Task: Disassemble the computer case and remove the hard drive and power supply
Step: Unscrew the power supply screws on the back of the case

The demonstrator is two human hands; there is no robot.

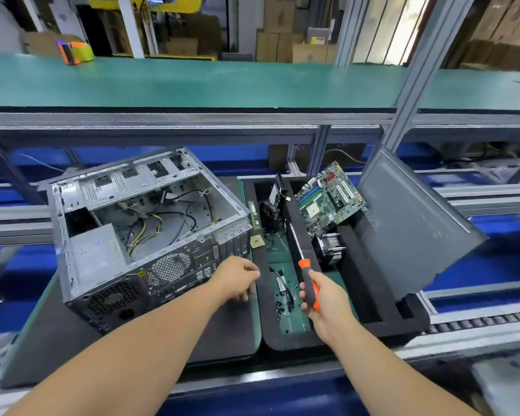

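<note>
right hand (318, 298) grips orange-black screwdriver (308, 280) | left hand (237, 279) loosely curled, holding nothing, beside open grey metal computer case (150, 223) | silver power supply (95, 256) inside

The computer case (144, 229) fills the left middle of the frame with its top open, so a hand could go in from above, but loose wires (159, 220) and a gray box (98, 253) sit inside. Right of it, a tray (267, 331) has a green strip (288, 322) with small screws lying on it. A green board (329, 199) and a big gray panel (415, 223) block the right middle.
</note>
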